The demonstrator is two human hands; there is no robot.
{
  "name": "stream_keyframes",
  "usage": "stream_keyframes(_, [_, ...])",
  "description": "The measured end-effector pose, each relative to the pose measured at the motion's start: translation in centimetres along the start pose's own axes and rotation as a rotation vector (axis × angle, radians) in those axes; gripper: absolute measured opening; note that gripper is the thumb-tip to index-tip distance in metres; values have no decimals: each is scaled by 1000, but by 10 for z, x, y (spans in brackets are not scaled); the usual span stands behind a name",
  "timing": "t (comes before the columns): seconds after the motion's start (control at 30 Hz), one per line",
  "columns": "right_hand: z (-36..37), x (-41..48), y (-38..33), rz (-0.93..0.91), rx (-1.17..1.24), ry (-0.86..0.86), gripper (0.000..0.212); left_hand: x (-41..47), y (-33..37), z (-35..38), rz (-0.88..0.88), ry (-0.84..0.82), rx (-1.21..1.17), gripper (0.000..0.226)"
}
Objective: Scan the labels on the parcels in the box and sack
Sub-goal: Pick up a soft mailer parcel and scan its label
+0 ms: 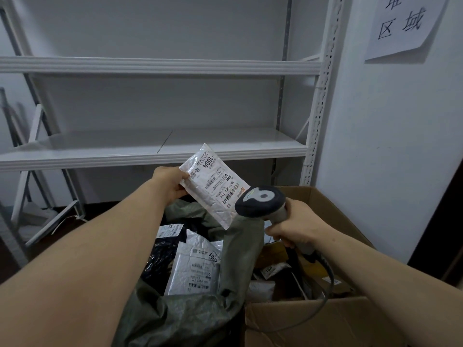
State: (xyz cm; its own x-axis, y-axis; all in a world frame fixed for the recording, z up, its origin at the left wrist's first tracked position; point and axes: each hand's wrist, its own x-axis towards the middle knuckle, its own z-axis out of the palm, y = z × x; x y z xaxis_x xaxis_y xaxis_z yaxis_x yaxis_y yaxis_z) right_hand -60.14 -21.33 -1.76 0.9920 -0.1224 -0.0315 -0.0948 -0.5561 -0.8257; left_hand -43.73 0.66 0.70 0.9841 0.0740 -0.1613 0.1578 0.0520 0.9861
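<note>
Nearest: olive-green sack (190, 319), slumped, mouth open. Inside the sack: silver parcel (193, 269) lying label up, black parcel (160, 256) just left of it, one more white label further in.

Pressed against the sack's right side: cardboard box (325, 321), flaps open, brown and grey parcels inside, one marked 1000 (271, 269).

Above the sack's right edge: right hand (298, 224) wrapped round the grip of a grey scanner (260, 200). Coiled cable (328, 279) dropping from the grip and over the box's near wall. Scanner head aimed up-left.

Above the sack's mouth: left hand (170, 184) pinching the left edge of the held parcel (213, 194), thumb on top. Small, silver, tilted in the air, label (223, 184) facing the camera, marked 1004. Scanner head overlapping its lower end in view; touching or apart, cannot tell.

Behind the sack: white metal shelf rack (150, 146).

Far up-right of the sack, on the wall: paper sign (403, 23) with printed characters.
</note>
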Motion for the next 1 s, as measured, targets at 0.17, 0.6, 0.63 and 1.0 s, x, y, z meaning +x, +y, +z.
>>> stream_keyframes(0.17, [-1,0,-3,4,-43,-1,19,1,1,-3,-4,23,13,7])
stream_keyframes(0.6, [-2,-2,-8,-69,-109,24,20,0,2,-8,-9,19,36,11])
stream_keyframes(0.63, [-2,-1,-8,-66,-101,26,21,0,2,-8,-9,21,41,11])
stream_keyframes(1.0, [13,-1,-25,-91,61,3,21,0,-2,-7,-5,13,40,15])
